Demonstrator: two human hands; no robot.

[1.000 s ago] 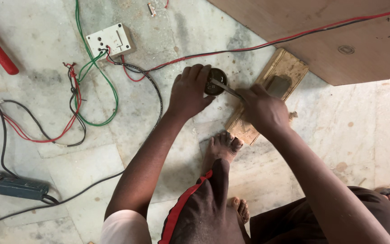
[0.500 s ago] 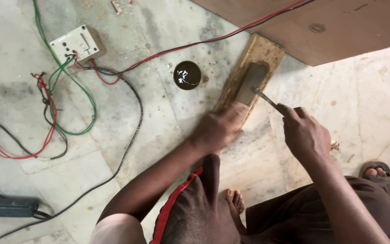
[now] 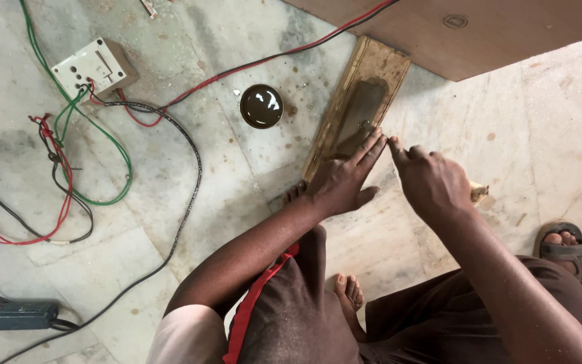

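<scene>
The sharpening stone (image 3: pixel 357 123) sits under flat left fingers (image 3: pixel 365 156); the right hand (image 3: pixel 432 182) grips a tool, whose blade could slip and cut them.

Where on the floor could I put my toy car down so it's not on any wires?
Bare marble floor lies right of the wooden block, below the plywood board. Another free patch sits between the small round dish and the black cable. The left side is crowded: switch box, red and green wires, and a power tool.
</scene>
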